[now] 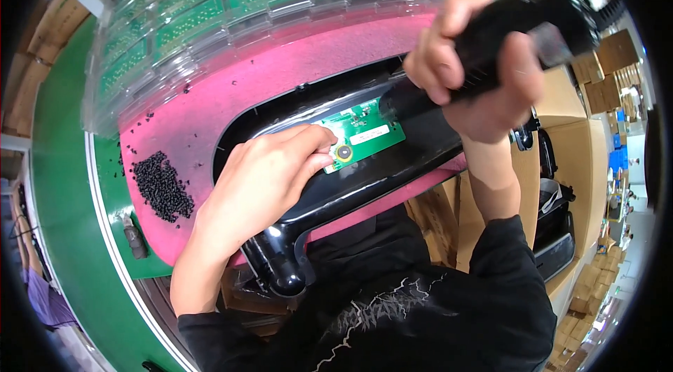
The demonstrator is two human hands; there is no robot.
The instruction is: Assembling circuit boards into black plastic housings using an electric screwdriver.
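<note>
A green circuit board [364, 151], with a white label and a round component, lies inside a long, shiny black plastic housing [315, 205]. My left hand [270, 169] is closed at the board's left end, thumb and forefinger pinched on its edge. In my right hand [484, 71] is a black electric screwdriver [491, 32], gripped by its body and slanting down leftward. Its front end reaches the upper right corner of the board, and the bit's tip is hard to make out there. Motion blurs the right hand slightly.
The housing lies on a pink mat [266, 67] over a green table [56, 155]. A heap of small black screws [162, 186] is on the left. Clear plastic trays [231, 15] of green boards stand behind. An open cardboard box [585, 169] holding black parts is at right.
</note>
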